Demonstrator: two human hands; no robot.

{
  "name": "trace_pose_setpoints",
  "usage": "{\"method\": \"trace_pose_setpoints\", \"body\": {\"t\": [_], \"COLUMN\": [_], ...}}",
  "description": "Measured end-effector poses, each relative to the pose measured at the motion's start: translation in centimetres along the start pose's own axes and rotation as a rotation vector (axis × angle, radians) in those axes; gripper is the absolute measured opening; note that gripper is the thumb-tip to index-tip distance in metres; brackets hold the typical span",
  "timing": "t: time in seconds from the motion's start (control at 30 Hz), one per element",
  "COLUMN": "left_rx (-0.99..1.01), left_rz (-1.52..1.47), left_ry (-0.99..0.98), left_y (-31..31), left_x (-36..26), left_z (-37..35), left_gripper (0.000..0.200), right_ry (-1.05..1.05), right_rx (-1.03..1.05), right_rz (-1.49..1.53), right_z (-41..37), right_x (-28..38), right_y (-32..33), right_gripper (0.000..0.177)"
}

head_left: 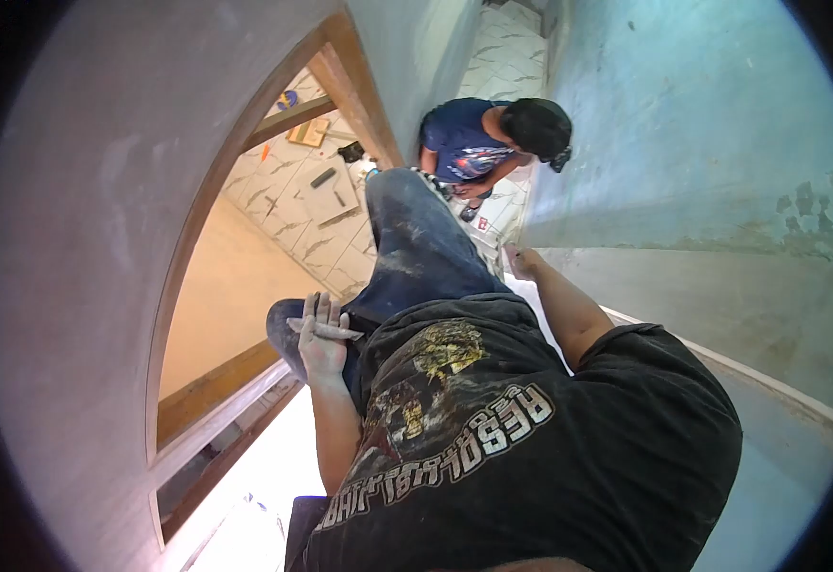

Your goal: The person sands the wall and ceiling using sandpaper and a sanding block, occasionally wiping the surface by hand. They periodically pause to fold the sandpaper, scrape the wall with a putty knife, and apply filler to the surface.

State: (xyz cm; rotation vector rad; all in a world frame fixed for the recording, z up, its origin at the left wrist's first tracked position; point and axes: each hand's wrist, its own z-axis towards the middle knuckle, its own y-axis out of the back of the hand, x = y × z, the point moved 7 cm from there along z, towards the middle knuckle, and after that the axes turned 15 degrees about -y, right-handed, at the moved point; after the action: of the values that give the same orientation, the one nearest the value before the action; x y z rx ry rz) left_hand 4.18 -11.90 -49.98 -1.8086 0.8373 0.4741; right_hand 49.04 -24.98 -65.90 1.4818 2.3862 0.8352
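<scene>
My left hand (322, 345), coated in pale dust, is near my left knee, palm up. Across its fingers lies a pale, flat, tapered blade-like tool (332, 332), held in the hand. Further forward, my right hand (521, 261) is closed beside my right leg, close to the wall; what it grips, if anything, I cannot make out. Dusty dark trousers (421, 248) cover my bent legs, and my dark printed shirt (531, 429) fills the lower middle.
Below and ahead, a person in a blue shirt (469, 138) bends over the tiled floor (507, 57). A wooden frame (211, 200) curves along the left. Beyond it lie a pale board (326, 195) and a yellowish wooden piece (308, 132). The bluish wall (702, 124) has peeling patches.
</scene>
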Motion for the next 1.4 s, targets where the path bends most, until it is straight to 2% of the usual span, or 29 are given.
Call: {"method": "trace_pose_setpoints", "body": {"t": [0.07,0.13,0.2,0.27,0.33,0.37,0.4,0.47,0.53,0.63,0.7,0.73,0.8,0.83,0.9,0.93,0.97,1.03,1.07,1.1,1.17,1.2,1.23,1.3,1.33,1.37,1.4], "left_rx": [0.0,-0.024,-0.036,-0.023,0.0,-0.015,-0.026,-0.058,-0.067,-0.049,-0.035,-0.031,-0.022,-0.019,0.009,0.034,0.042,0.028,0.029,0.017,-0.011,0.011,0.02,0.003,-0.003,-0.02,-0.019], "left_rz": [-0.006,-0.004,-0.015,-0.005,-0.007,-0.001,0.002,0.029,0.041,0.032,0.007,-0.019,-0.072,-0.069,-0.001,0.0,0.006,0.038,0.0,0.004,0.004,0.022,0.022,0.0,-0.015,-0.018,-0.017], "left_ry": [0.006,-0.013,-0.012,-0.009,-0.02,-0.012,-0.007,-0.016,-0.019,-0.021,-0.041,-0.049,-0.035,-0.041,-0.01,0.012,0.007,0.022,0.025,0.03,-0.008,-0.012,-0.014,-0.008,0.019,0.023,0.018], "left_y": [-0.2,-0.5,-0.4,0.0,0.3,0.4,0.3,-0.2,0.2,0.5,0.0,0.2,0.5,0.3,0.7,0.5,0.4,0.6,0.4,0.3,0.1,0.6,0.5,0.8,0.7,1.2,1.4], "left_x": [0.0,-0.2,-0.1,0.0,0.2,0.3,0.3,0.1,0.2,0.4,0.2,0.4,0.4,0.2,0.3,0.3,0.0,0.2,0.3,0.3,0.1,0.0,0.0,0.1,0.4,0.6,0.5], "left_z": [0.1,0.1,0.1,0.2,0.4,0.4,0.5,0.5,0.5,0.6,0.4,0.3,0.3,0.6,0.2,0.2,0.5,0.6,0.6,0.4,0.0,0.2,0.3,0.4,0.6,-0.2,-0.4], "left_gripper": [0.043,0.042,0.04,0.041,0.042,0.042,0.042,0.04,0.04,0.037,0.036,0.036,0.037,0.037,0.038,0.039,0.039,0.038,0.038,0.038,0.036,0.036,0.036,0.036,0.038,0.038,0.038], "right_ry": [0.036,0.075,0.257,0.283,0.821,1.001,1.055,1.235,1.366,1.433,1.306,1.322,1.429,1.433,1.275,1.26,1.262,1.504,1.33,1.321,1.228,1.202,1.204,1.411,1.269,1.261,1.275], "right_rx": [-0.02,-0.055,-0.154,-0.259,-0.432,-0.419,-0.62,-0.902,-1.06,-1.148,-1.346,-1.354,-1.298,-1.299,-1.107,-1.112,-1.118,-1.223,-0.878,-0.866,-1.129,-1.257,-1.266,-1.036,-0.592,-0.579,-0.809], "right_rz": [0.028,0.068,0.359,0.441,0.772,0.933,0.724,0.82,0.94,1.122,1.102,1.123,0.619,0.626,1.211,1.096,1.106,0.653,0.866,0.867,1.216,1.021,1.024,0.885,1.309,1.301,1.165], "right_z": [2.5,2.9,1.0,-2.6,-9.9,-13.3,-18.6,-28.6,-32.1,-36.4,-36.3,-36.0,-35.3,-35.0,-32.5,-34.0,-34.1,-33.6,-28.0,-28.8,-32.6,-34.0,-33.1,-31.6,-28.8,-29.1,-30.7], "right_x": [-1.5,0.0,3.1,9.3,18.4,22.3,25.7,30.3,35.7,41.0,43.0,42.1,42.9,43.6,42.9,43.5,43.0,44.2,46.6,46.9,44.5,44.5,44.1,44.5,44.3,44.6,44.9], "right_y": [-1.7,-1.5,1.9,7.0,13.8,17.0,20.4,26.1,29.9,32.0,27.7,26.8,25.6,25.7,26.8,24.4,23.5,20.6,21.0,21.5,22.7,20.8,21.3,22.4,24.2,23.1,22.0], "right_gripper": [0.055,0.051,0.044,0.041,0.044,0.043,0.043,0.045,0.047,0.045,0.044,0.044,0.042,0.042,0.042,0.043,0.043,0.044,0.045,0.045,0.047,0.047,0.047,0.044,0.042,0.042,0.042]}}
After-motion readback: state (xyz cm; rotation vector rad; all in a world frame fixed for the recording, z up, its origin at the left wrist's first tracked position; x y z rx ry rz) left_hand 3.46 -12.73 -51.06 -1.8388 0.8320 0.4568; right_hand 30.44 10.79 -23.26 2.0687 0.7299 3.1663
